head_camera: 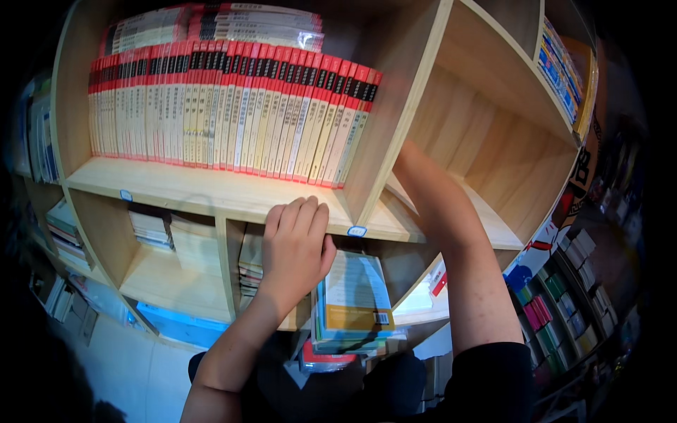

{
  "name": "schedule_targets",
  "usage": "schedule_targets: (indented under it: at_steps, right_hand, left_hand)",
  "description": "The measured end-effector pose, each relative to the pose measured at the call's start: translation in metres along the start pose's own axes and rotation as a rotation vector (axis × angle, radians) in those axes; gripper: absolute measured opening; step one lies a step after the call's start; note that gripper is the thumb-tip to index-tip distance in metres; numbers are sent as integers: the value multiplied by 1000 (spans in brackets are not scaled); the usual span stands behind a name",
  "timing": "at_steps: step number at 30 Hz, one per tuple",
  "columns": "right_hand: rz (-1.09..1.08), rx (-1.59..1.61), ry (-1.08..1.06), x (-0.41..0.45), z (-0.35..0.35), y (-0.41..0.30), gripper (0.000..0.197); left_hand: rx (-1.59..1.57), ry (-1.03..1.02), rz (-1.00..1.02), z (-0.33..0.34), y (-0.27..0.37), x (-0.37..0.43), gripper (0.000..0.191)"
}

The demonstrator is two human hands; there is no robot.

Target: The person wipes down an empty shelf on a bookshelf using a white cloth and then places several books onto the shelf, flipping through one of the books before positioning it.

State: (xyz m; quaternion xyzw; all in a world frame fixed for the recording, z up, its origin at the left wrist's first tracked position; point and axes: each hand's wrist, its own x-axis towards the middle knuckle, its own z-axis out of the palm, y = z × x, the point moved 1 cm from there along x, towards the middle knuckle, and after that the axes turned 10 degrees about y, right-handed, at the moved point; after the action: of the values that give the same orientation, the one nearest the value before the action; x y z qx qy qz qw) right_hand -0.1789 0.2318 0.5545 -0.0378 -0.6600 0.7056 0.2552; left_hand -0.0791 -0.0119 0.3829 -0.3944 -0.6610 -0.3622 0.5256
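My left hand lies over the front edge of a pale wooden shelf, fingers close together on the board and thumb lower at the edge. I cannot tell whether it grips the board. Just behind the fingers stands a long row of upright paperback books with red, black and cream spines. My right forearm reaches up past the upright wooden divider at the row's right. Behind that divider my right hand is out of sight, so what it touches is hidden.
More books lie flat behind the row. Below my left hand, a stack of books juts out of a lower compartment. A blue box sits at the bottom left. Further right are book racks. Small labels mark the shelf edge.
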Motion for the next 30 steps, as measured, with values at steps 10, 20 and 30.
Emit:
schedule_targets:
  at_steps: [10,20,30]
  right_hand:
    - [-354,68,74,78,32,-98,38]
    - [-411,-46,144,146,-20,-29,36]
    - [-870,-1306,-4,70,-37,79,38]
  left_hand:
    - [-6,-2,26,-4,-1,3,47]
    - [22,33,47,8,9,1,49]
    - [65,24,27,7,4,-2,52]
